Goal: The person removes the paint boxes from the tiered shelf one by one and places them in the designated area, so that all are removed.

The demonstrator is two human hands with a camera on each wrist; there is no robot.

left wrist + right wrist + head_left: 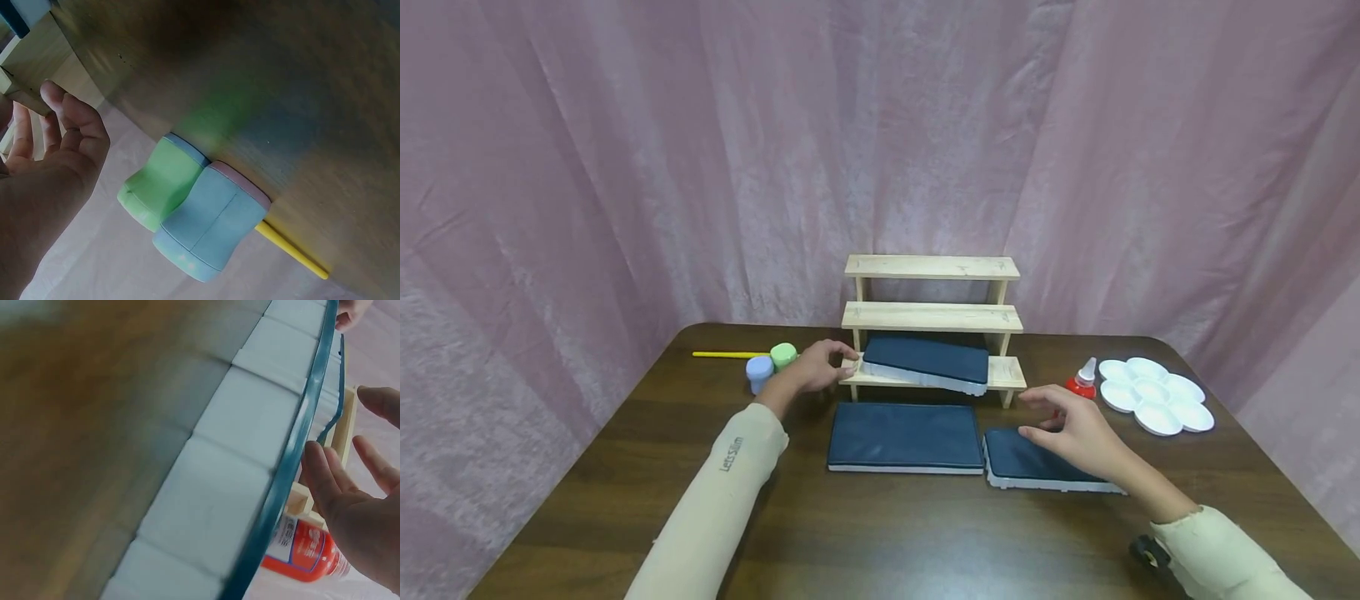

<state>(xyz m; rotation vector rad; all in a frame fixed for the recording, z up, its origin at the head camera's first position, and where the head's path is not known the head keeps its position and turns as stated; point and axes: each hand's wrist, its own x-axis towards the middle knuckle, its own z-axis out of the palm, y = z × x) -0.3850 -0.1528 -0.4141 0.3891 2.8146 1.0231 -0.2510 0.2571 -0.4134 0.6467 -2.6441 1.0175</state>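
In the head view my left hand (pixel 814 367) is at the left end of the lowest step of a pale wooden three-step stand (pixel 932 316). Its thumb and fingers pinch that board's end (pixel 28 100) in the left wrist view. A flat case with a dark blue top (pixel 925 357) lies askew on this step, its front edge jutting out. My right hand (pixel 1078 429) hovers with parted fingers over another dark-blue-topped case (pixel 1026 458), holding nothing. White segmented sides (pixel 206 481) of a case fill much of the right wrist view. A third flat case (pixel 906 437) lies before the stand.
Left of the stand are a blue-lilac jar (pixel 759 373), a green jar (pixel 784 356) and a yellow stick (pixel 722 354). At right stand a red bottle with a white nozzle (pixel 1084 379) and a white flower-shaped palette (pixel 1157 396). A pink curtain (pixel 880 150) hangs behind the table.
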